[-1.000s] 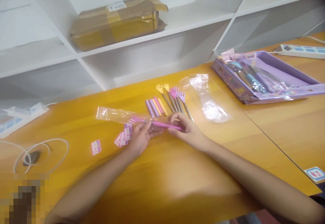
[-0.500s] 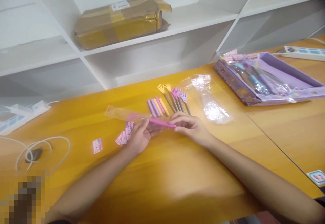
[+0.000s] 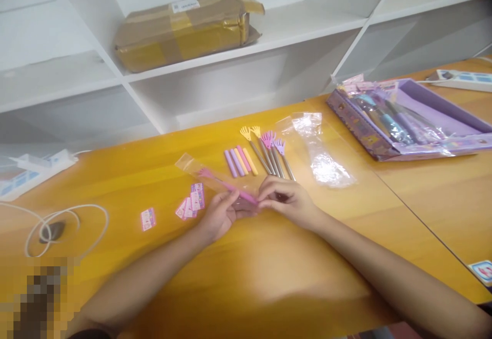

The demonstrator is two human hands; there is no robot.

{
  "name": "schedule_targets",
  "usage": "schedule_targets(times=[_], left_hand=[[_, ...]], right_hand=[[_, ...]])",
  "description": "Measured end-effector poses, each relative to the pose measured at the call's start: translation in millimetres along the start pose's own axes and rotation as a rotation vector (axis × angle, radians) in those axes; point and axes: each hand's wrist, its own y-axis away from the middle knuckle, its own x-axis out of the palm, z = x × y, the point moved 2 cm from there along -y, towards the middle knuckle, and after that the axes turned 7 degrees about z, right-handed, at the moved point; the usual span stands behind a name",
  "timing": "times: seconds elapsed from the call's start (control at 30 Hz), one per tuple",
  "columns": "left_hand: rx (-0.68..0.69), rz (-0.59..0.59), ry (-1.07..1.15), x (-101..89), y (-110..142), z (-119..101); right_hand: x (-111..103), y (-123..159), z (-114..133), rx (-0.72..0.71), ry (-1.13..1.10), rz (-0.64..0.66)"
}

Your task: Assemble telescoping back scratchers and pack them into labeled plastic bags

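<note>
Vs. earlier, our pink scratcher (image 3: 247, 195) tilts steeper, head still in its clear bag (image 3: 186, 163); we're gripping it w/ L hand (image 3: 220, 217), R hand (image 3: 289, 196) pinching the handle end.

Pink claw-headed scratcher (image 3: 248, 196), inside clear plastic sleeve (image 3: 187, 163), held aslant; claw end leftward

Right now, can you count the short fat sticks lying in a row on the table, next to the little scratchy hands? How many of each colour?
Purple sticks: 2
Yellow sticks: 2
Pink stick: 1
Total: 5
The pink scratcher being held isn't counted.
</note>
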Motion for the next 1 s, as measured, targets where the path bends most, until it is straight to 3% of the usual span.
schedule_targets(times=[0.23, 0.4, 0.63, 0.87, 1.0], left_hand=[[-0.010, 0.020, 0.000, 4.0, 3, 3], [-0.075, 0.053, 0.000, 11.3, 10, 12], [-0.126, 0.097, -0.021, 12.4, 11, 13], [-0.143, 0.062, 0.093, 3.9, 7, 13], [-0.133, 0.005, 0.122, -0.6, 5, 15]], right_hand=[[-2, 1, -4, -0.020, 0.183, -0.100], [3, 2, -2, -0.009, 0.231, -0.044], [5, 4, -7, 0.050, 0.165, 0.027], [1, 3, -10, -0.014, -0.151, 0.176], [2, 3, -7, -0.044, -0.094, 0.184]])
